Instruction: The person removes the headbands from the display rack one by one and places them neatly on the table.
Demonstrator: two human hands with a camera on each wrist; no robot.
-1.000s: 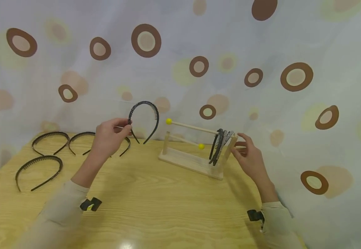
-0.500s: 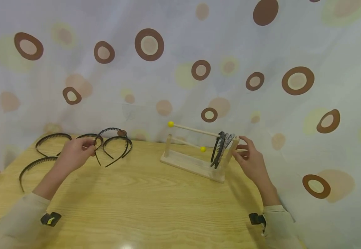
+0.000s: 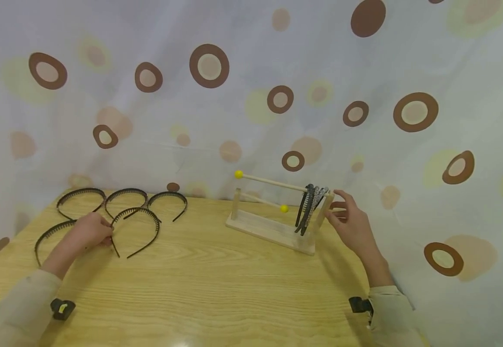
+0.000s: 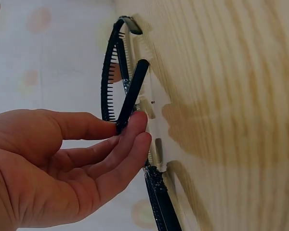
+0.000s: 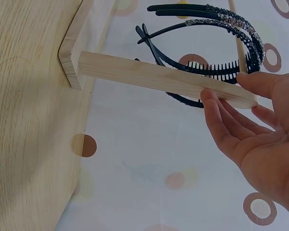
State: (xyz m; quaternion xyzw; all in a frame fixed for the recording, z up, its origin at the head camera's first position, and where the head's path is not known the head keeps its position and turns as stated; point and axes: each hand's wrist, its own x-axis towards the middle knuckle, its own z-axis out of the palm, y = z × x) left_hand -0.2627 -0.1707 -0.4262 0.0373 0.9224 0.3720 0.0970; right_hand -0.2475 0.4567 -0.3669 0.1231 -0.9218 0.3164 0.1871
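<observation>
My left hand pinches a black toothed headband by one arm, between thumb and fingers, over the left part of the table. In the left wrist view this headband stands on edge near the wooden surface. My right hand holds the top of the right upright of a wooden headband stand. The right wrist view shows thumb and fingers on either side of that upright. Several headbands, some with glitter, hang on the stand's upper rod against this upright.
Behind the left hand, three black headbands lie in a row along the table's back edge. Another headband lies further left, partly hidden by the hand. Yellow balls cap the rods' free ends. A patterned cloth hangs behind the table.
My left hand has moved left and down with the headband, from beside the stand to low over the table. The right hand keeps its place on the upright.
</observation>
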